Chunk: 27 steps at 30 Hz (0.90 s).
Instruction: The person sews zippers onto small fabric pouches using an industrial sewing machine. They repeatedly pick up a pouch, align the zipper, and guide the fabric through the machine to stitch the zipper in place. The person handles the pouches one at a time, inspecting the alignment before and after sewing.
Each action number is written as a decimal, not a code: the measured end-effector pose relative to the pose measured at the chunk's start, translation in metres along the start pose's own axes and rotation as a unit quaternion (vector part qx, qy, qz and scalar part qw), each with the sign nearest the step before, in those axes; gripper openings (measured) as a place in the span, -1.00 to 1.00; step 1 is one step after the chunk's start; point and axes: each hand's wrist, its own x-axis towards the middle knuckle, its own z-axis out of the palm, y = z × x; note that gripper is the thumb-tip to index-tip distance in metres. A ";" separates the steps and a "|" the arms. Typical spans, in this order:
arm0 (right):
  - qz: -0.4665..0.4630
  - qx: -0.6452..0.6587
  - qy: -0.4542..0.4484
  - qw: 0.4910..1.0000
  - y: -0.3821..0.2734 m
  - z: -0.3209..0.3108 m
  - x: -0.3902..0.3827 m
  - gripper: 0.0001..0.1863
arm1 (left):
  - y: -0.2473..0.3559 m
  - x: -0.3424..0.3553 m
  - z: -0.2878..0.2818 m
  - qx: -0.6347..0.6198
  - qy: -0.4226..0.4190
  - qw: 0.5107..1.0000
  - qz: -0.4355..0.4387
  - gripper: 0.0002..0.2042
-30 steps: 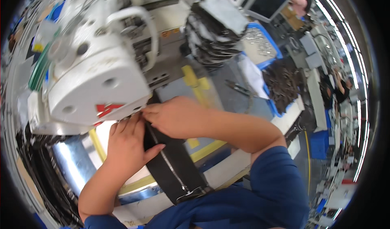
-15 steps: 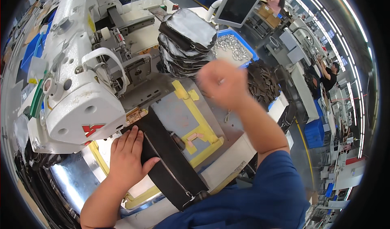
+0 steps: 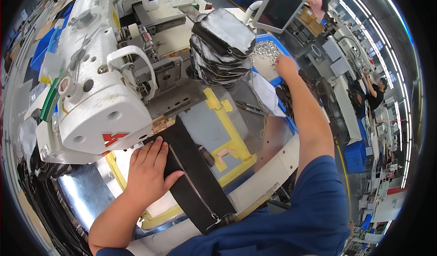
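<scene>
The right hand (image 3: 287,67) has been drawn away from the black strip (image 3: 193,199), where both hands were placed a second ago, and has been brought over to the blue-rimmed tray (image 3: 262,67) of metal rings (image 3: 266,50). The left hand (image 3: 148,172) has been kept on the strip throughout. By this change, it is judged, the handling of the strip has been paused, with its position secured by one hand alone while the small metal parts are attended to. The left grip is spread open and laid flat, with the strip pressed down rather than pinched. The right grip is curled at the tray's edge; whether a ring is held in it cannot be told. The strip is laid on the desk (image 3: 268,140), its far end set just beside the head of the white sewing machine (image 3: 104,115). Its long axis is slanted from there toward the lower right, so that the near end is pointed at the wearer's body. The same line is followed by the silver zip (image 3: 192,183), whose pull (image 3: 216,219) is found at the near end.
</scene>
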 end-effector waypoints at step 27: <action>-0.356 0.461 -0.200 0.788 -0.291 -0.151 -0.215 -0.90 | -0.003 -0.003 0.004 -0.033 0.025 0.999 0.030 -0.35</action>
